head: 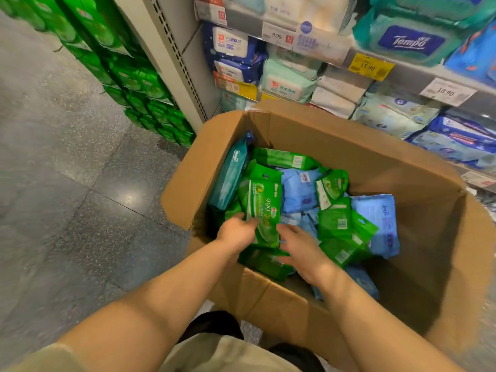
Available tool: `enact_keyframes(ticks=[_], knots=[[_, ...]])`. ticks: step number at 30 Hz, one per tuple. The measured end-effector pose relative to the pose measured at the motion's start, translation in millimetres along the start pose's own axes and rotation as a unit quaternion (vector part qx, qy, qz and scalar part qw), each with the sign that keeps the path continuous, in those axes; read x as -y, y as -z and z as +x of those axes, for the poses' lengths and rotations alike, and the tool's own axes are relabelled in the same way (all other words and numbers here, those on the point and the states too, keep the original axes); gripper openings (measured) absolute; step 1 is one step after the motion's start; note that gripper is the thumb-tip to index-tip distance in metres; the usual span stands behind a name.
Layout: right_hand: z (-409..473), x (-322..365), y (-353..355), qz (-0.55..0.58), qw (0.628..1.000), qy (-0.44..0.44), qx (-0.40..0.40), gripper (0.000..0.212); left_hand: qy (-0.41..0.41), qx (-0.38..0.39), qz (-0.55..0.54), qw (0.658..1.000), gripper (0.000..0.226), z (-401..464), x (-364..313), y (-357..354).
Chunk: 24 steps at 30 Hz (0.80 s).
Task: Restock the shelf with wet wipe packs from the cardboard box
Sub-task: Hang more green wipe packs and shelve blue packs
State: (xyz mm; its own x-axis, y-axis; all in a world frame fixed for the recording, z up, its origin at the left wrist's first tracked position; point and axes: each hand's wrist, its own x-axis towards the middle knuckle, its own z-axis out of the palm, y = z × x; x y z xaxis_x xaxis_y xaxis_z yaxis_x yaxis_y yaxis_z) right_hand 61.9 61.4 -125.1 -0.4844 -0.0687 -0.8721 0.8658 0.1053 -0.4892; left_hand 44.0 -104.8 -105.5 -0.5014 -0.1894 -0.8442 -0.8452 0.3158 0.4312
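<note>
Cardboard box (335,146) sits open on the floor (67,157) right up against the shelf (402,73), flaps folded out, and it's a jumble of green and blue wipe packs inside. From my feed both arms reach down into it. Left hand (236,232) has its fingers curled around the lower left edge of a green pack (264,208) with "999" printed on it, holding it tilted up above the pile. Right hand (303,251) sits just beside that pack's right edge, fingers relaxed and slightly spread, resting on the packs underneath; can't tell if the fingertips actually touch the green one. A teal pack (230,173) leans on the box's left wall, and a blue pack (381,224) lies toward the right side. Shelf tiers behind the box are already stuffed with wipes, with price tags (371,67) along the edges. Stacked green cartons (128,79) run along the aisle on the left.
</note>
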Motion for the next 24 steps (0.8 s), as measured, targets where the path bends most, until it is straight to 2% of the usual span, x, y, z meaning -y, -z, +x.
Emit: enact_keyframes(ticks=[3, 6, 8, 14, 15, 17, 20, 24], knots=[[1, 2, -2, -0.008, 1.0, 0.013, -0.004, 0.019, -0.006, 0.005, 0.017, 1.0, 0.057, 7, 3, 1], [-2, 6, -3, -0.024, 1.0, 0.012, 0.008, 0.021, -0.033, -0.008, 0.059, 0.998, 0.023, 5, -1, 4], [-6, 10, -3, -0.04, 0.999, 0.018, 0.007, 0.018, -0.04, -0.01, 0.091, 0.995, 0.013, 4, -2, 5], [-17, 14, -5, -0.073, 0.995, 0.055, -0.035, 0.012, -0.037, -0.009, 0.129, 0.991, 0.029, -3, -6, 7], [-17, 13, -5, -0.068, 0.996, 0.051, -0.039, 0.017, -0.034, -0.009, 0.123, 0.992, 0.031, -3, -7, 7], [-16, 11, -7, -0.027, 0.999, 0.03, -0.032, 0.026, -0.031, -0.002, 0.116, 0.993, 0.032, -5, -8, 7], [-15, 11, -7, 0.085, 0.996, 0.002, -0.009, 0.023, -0.039, -0.008, 0.117, 0.992, 0.024, -10, -10, 10], [-17, 13, -7, 0.078, 0.997, 0.003, -0.016, 0.02, -0.026, -0.009, 0.063, 0.998, 0.031, -14, -12, 14]])
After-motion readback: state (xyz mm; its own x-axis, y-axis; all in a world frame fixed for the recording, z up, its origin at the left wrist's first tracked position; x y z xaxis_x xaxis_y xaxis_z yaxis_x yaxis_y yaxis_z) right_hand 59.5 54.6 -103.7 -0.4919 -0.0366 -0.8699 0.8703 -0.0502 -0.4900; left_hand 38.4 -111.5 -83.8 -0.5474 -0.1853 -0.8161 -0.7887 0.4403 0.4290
